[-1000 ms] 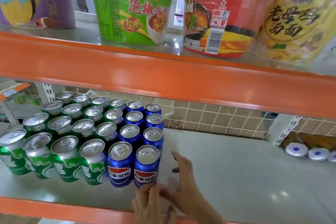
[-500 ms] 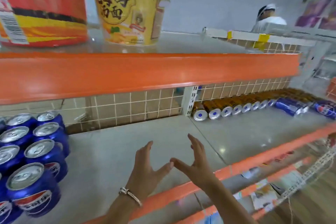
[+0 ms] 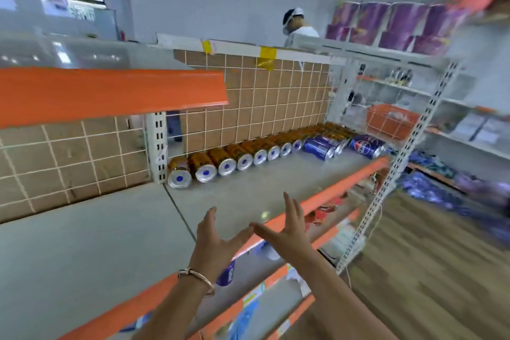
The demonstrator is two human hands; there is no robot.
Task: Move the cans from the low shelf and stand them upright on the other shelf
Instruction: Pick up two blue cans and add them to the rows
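Two bare hands reach forward side by side over a grey shelf with an orange front edge. Each left hand and right hand is spread wide open with fingers pointing up and away, holding nothing; the two thumb tips meet or nearly meet between them. A thin bracelet circles the left wrist.

Well beyond the hands, along the back of the shelf, a row of amber cans lies on its side against a brown wire-grid backing, silver ends facing forward. At the far right end of that row lie several blue Pepsi cans, also on their sides. An orange-edged upper shelf juts in from the left. Lower shelves below hold blurred packages. In the background, another person stands behind the shelving, near stacked purple packages.
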